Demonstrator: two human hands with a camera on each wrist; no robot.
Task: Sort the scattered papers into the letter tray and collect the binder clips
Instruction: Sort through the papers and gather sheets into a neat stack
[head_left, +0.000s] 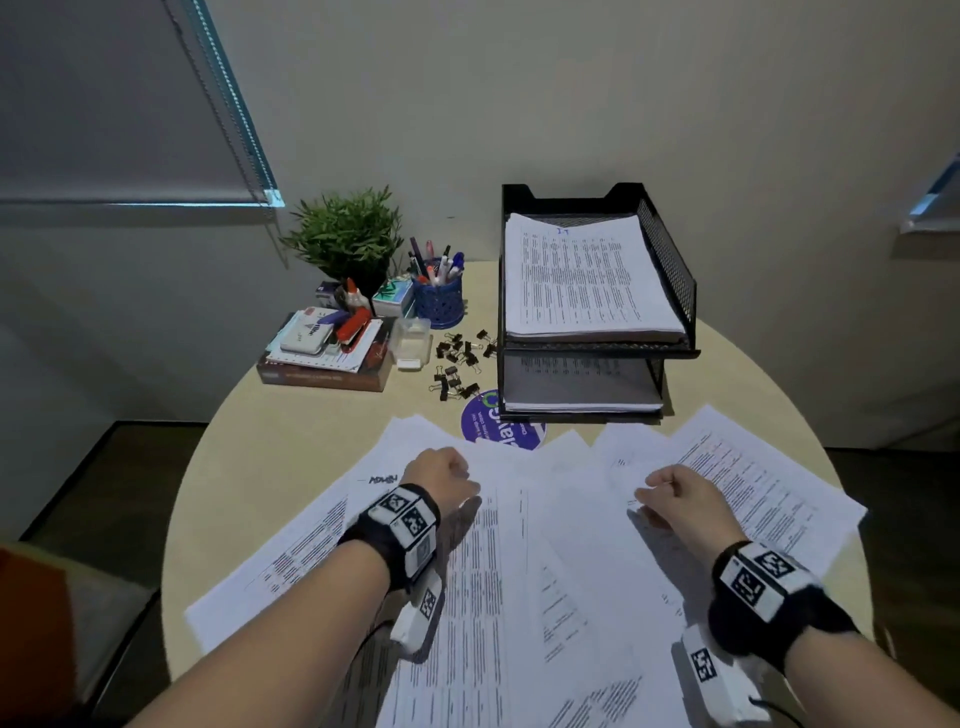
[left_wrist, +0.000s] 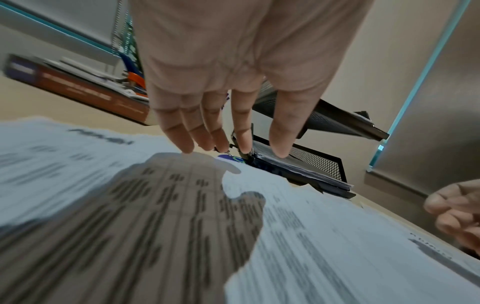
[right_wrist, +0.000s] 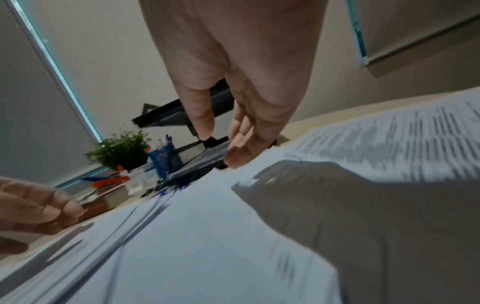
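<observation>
Several printed papers (head_left: 519, 571) lie scattered and overlapping across the near half of the round table (head_left: 291, 441). At the back right stands a black mesh two-tier letter tray (head_left: 675, 270) with a paper stack in each tier. Several black binder clips (head_left: 460, 364) lie loose just left of the tray. My left hand (head_left: 447, 480) hovers over the left sheets with straight fingers (left_wrist: 241, 131) pointing down, holding nothing. Above the right sheets, my right hand (head_left: 670, 493) hangs just over the paper (right_wrist: 207, 236), its fingers (right_wrist: 241, 152) relaxed and empty.
A potted plant (head_left: 345, 234), a blue pen cup (head_left: 438, 299), a book stack with a red stapler (head_left: 322, 358) and a small clear box (head_left: 412, 343) crowd the back left. A purple round disc (head_left: 498, 421) lies partly under the papers. An orange seat (head_left: 31, 597) sits lower left.
</observation>
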